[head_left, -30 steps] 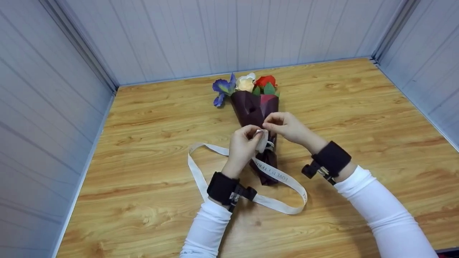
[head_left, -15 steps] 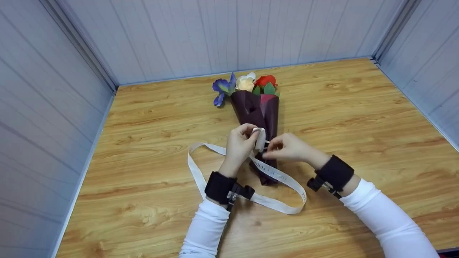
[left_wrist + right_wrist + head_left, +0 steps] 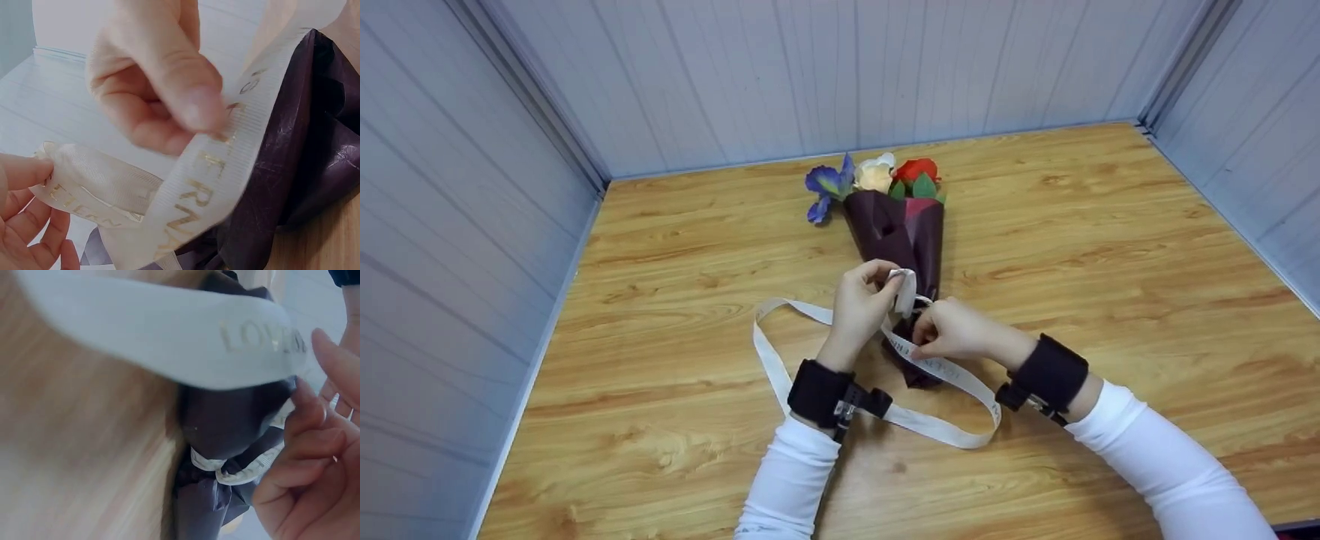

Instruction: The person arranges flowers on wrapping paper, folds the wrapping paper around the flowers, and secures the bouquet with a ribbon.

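A bouquet in dark purple wrapping paper (image 3: 885, 232) lies on the wooden table, and a white ribbon (image 3: 971, 390) is tied around its narrow lower part. My left hand (image 3: 856, 311) pinches a folded loop (image 3: 104, 177) of that ribbon above the tie. Gold lettering shows on the ribbon's face. At the printed strip hanging below the loop is my right hand (image 3: 960, 330), fingers bent. Its thumb (image 3: 205, 109) overlaps the strip's edge in the left wrist view. From the right wrist, the strip's edge lies between thumb and index finger, with a gap showing.
Blue, cream and red flowers (image 3: 874, 176) stick out of the wrapper's far end. The ribbon's long tail curves over the table (image 3: 675, 405) on both sides of my left forearm. Pale panel walls (image 3: 825, 75) stand behind and on both sides.
My right hand has come down from above the loop, past the tie, to the printed ribbon strip. My left hand has shifted slightly left and keeps its pinch on the loop.
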The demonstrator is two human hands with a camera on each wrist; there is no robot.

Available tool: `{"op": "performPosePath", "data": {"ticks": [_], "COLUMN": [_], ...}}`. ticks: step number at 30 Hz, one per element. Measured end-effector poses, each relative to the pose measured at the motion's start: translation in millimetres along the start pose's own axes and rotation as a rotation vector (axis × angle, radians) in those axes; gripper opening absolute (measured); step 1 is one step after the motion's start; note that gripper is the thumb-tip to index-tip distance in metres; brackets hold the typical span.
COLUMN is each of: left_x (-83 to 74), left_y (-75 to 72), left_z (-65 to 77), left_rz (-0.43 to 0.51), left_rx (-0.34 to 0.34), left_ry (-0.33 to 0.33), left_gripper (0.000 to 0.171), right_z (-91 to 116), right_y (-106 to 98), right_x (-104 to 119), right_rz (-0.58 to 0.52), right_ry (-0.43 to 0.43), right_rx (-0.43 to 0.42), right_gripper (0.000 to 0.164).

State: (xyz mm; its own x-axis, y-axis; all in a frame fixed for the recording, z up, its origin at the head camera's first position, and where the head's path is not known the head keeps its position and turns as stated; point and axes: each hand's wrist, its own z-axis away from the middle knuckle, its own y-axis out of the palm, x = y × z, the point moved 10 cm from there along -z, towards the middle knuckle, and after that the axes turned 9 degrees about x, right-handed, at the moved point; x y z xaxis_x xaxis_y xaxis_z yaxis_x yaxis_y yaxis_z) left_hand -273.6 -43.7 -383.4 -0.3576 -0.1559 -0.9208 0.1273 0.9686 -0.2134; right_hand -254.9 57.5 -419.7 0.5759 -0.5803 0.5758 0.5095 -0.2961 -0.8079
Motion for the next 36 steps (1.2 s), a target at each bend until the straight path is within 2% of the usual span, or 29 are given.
{"op": "performPosePath", "data": {"ticks": [3, 7, 10, 17, 24, 32, 36], "left_x": [-0.3, 0.9, 1.9, -0.4, -1.9, -1.4, -1.9], "left_y": [0.9, 2.3, 3.4, 5.0, 4.9, 5.0, 4.5], "left_z": [-0.2, -0.1, 0.2, 1.1, 1.1, 0.3, 0.7], "left_rz": [0.003, 0.026, 0.027, 0.009, 0.014, 0.036, 0.041], "left_rx": [0.006, 0.02, 0.029, 0.049, 0.054, 0.054, 0.055], "left_ry": [-0.002, -0.006, -0.005, 0.024, 0.036, 0.033, 0.033], "left_gripper": [0.007, 0.009, 0.009, 0.008, 0.008, 0.008, 0.008], "right_z": [-1.4, -0.9, -1.6, -10.1, -18.2, -19.9, -19.4], "right_y": [-6.6, -24.8, -31.8, -35.9, -32.4, -32.9, -35.3], "right_x": [-4.0, -15.5, -24.7, -34.2, -38.6, -34.3, -27.2], "right_rz": [0.021, 0.073, 0.087, 0.058, 0.046, 0.07, 0.082], "right_ry": [-0.015, 0.007, 0.038, 0.077, 0.14, 0.108, 0.028], "right_rx": [-0.058, -0.223, -0.291, -0.31, -0.243, -0.282, -0.34], "right_gripper": [0.009, 0.01, 0.013, 0.015, 0.006, 0.005, 0.007]}}
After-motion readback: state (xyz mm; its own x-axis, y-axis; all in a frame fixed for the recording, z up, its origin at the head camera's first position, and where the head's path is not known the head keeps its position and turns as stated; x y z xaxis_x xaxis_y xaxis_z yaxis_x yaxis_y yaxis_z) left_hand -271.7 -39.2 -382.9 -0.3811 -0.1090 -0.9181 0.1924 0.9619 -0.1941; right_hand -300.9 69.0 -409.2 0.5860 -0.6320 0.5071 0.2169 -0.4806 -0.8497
